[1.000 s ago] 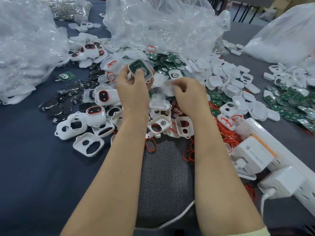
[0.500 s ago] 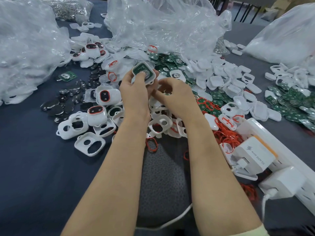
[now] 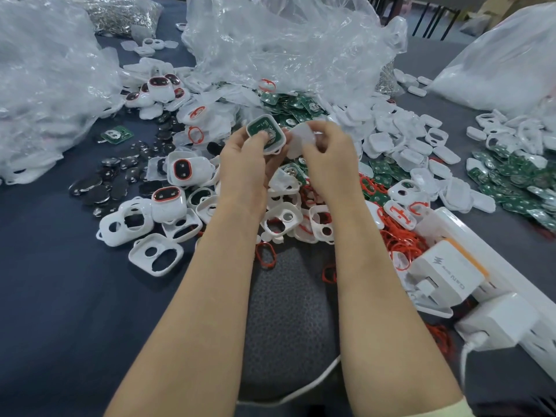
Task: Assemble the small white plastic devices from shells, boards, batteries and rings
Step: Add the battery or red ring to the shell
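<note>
My left hand holds a white shell with a green board inside it, thumb pressed on the board. Right beside it, my right hand pinches a thin translucent white cover piece, raised to the shell's right edge. Both hands hover above the parts pile. Below them lie white front shells with two holes, red rings, finished devices with red-rimmed dark windows, coin batteries at the left and green boards behind.
Big clear plastic bags crowd the back and left. White back shells and more green boards spread at the right. A white power strip with chargers lies at the right front. A dark grey pad sits between my forearms.
My right hand rose from the pile with the thin white piece and came in beside the shell that my left hand keeps gripping.
</note>
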A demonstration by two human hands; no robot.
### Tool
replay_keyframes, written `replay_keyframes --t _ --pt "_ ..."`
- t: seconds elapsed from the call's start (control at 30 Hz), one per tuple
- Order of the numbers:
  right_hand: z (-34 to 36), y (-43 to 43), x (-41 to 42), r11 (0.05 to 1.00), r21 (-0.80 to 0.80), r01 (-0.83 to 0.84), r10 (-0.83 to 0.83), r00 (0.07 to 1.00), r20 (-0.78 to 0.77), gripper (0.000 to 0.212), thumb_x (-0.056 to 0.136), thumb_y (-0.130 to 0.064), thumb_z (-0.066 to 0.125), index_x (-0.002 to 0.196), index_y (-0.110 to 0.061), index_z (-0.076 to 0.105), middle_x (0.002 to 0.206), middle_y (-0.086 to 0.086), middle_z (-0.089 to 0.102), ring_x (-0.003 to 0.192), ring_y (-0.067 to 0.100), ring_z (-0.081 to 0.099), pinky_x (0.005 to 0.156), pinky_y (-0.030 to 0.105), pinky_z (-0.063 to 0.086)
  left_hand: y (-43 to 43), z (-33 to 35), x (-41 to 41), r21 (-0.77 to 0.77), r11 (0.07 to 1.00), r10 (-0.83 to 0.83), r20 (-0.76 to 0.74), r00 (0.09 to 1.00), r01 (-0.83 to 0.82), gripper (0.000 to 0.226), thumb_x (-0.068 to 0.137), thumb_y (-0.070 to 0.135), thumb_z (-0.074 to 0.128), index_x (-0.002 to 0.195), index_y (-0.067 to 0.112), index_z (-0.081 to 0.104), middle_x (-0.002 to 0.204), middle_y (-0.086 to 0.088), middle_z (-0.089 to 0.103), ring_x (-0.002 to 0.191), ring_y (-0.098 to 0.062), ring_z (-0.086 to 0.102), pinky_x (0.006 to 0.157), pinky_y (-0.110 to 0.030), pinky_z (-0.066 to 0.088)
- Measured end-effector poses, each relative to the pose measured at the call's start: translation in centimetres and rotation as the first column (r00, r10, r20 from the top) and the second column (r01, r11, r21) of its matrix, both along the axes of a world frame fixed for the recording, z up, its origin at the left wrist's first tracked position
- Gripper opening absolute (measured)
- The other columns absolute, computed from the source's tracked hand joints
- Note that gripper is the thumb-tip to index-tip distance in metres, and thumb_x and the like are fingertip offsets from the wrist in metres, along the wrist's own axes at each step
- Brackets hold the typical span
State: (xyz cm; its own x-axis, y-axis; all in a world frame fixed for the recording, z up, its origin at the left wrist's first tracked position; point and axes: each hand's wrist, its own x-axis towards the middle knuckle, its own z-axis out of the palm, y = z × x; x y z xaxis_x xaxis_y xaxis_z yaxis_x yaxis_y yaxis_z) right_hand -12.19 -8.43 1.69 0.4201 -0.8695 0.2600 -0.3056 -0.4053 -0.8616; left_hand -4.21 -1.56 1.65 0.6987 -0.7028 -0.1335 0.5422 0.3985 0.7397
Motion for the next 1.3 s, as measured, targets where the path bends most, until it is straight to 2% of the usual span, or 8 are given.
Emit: replay_keyframes --t 0.1,0.23,0.37,0.67,0.9,1.03,1.17,1.3 --pt "0.3 -1.0 -1.0 0.984 0.18 0.016 -0.046 0.986 0.162 0.032 0.091 -0.004 0.049 0.116 -0.021 0.059 0.101 0.002 0.063 0.088 0.013 0.06 0.081 0.03 0.052 0.0 0.0 0.0 0.047 0.999 -0.02 0.023 1.0 0.019 0.014 0.097 -0.001 0.045 0.1 0.004 0.058 0.085 -0.013 0.068 0.082 -0.021 0.067 0.066 -0.02 0.057" --pt "0.7 -1.5 -1.5 0.952 0.291 -0.09 -0.011 0.944 0.328 0.025 0.095 0.0 0.049 0.113 -0.016 0.057 0.086 -0.004 0.063 0.075 0.007 0.065 0.067 0.021 0.055 -0.2 -0.1 -0.2 0.127 0.989 -0.079 0.068 0.995 0.07 0.016 0.1 0.004 0.043 0.097 0.005 0.059 0.098 -0.018 0.067 0.085 -0.022 0.066 0.07 -0.021 0.059" --pt "0.8 -1.4 -1.5 0.949 0.293 -0.117 -0.001 0.928 0.373 0.015 0.094 0.0 0.054 0.107 -0.008 0.054 0.085 -0.002 0.065 0.07 0.004 0.066 0.067 0.017 0.055 -0.4 -0.4 -0.1 0.176 0.981 -0.1 0.08 0.992 0.085 0.021 0.102 0.011 0.04 0.096 0.008 0.06 0.115 -0.024 0.064 0.085 -0.021 0.066 0.066 -0.023 0.058" --pt "1.1 -1.1 -1.6 0.938 0.296 -0.179 0.054 0.921 0.385 0.019 0.092 0.001 0.056 0.097 -0.016 0.061 0.081 0.001 0.064 0.069 0.006 0.067 0.072 0.024 0.057 -0.8 -0.7 0.4 0.253 0.963 -0.12 0.098 0.988 0.092 0.024 0.101 0.011 0.039 0.099 0.008 0.062 0.101 -0.019 0.068 0.084 -0.023 0.067 0.071 -0.03 0.06" --pt "1.4 -0.7 -1.4 0.825 0.494 -0.275 -0.068 0.819 0.569 0.039 0.089 0.011 0.052 0.119 -0.013 0.051 0.103 0.017 0.061 0.078 0.018 0.067 0.07 0.021 0.056 -0.6 -0.5 0.3 0.218 0.971 -0.113 0.075 0.991 0.094 0.026 0.102 0.006 0.033 0.109 0.005 0.057 0.117 -0.024 0.063 0.091 -0.025 0.066 0.074 -0.03 0.06" --pt "1.3 -0.7 -1.5 0.826 0.503 -0.255 -0.082 0.828 0.555 0.024 0.09 0.007 0.053 0.104 -0.01 0.062 0.11 0.016 0.062 0.091 0.023 0.067 0.073 0.023 0.057 -0.5 -0.4 0.2 0.208 0.974 -0.112 0.075 0.991 0.094 0.024 0.103 0.008 0.035 0.097 0.008 0.058 0.115 -0.024 0.063 0.087 -0.024 0.066 0.069 -0.027 0.06" --pt "0.9 -1.2 -1.3 0.886 0.463 -0.022 -0.19 0.894 0.405 0.013 0.09 -0.006 0.061 0.086 -0.018 0.06 0.095 0.004 0.065 0.09 0.019 0.065 0.078 0.029 0.058 -0.4 -0.5 0.2 0.194 0.976 -0.12 0.074 0.99 0.104 0.018 0.101 0.006 0.04 0.099 0.008 0.057 0.117 -0.023 0.063 0.084 -0.022 0.067 0.069 -0.025 0.06" --pt "0.6 -1.5 -1.4 0.909 0.405 0.095 -0.235 0.921 0.311 0.012 0.089 -0.011 0.062 0.095 -0.021 0.061 0.092 -0.005 0.063 0.08 0.01 0.06 0.071 0.022 0.053 -0.3 -0.4 0.2 0.191 0.977 -0.113 0.088 0.99 0.094 0.02 0.101 0.002 0.04 0.098 0.011 0.057 0.12 -0.024 0.063 0.087 -0.022 0.068 0.072 -0.026 0.06"
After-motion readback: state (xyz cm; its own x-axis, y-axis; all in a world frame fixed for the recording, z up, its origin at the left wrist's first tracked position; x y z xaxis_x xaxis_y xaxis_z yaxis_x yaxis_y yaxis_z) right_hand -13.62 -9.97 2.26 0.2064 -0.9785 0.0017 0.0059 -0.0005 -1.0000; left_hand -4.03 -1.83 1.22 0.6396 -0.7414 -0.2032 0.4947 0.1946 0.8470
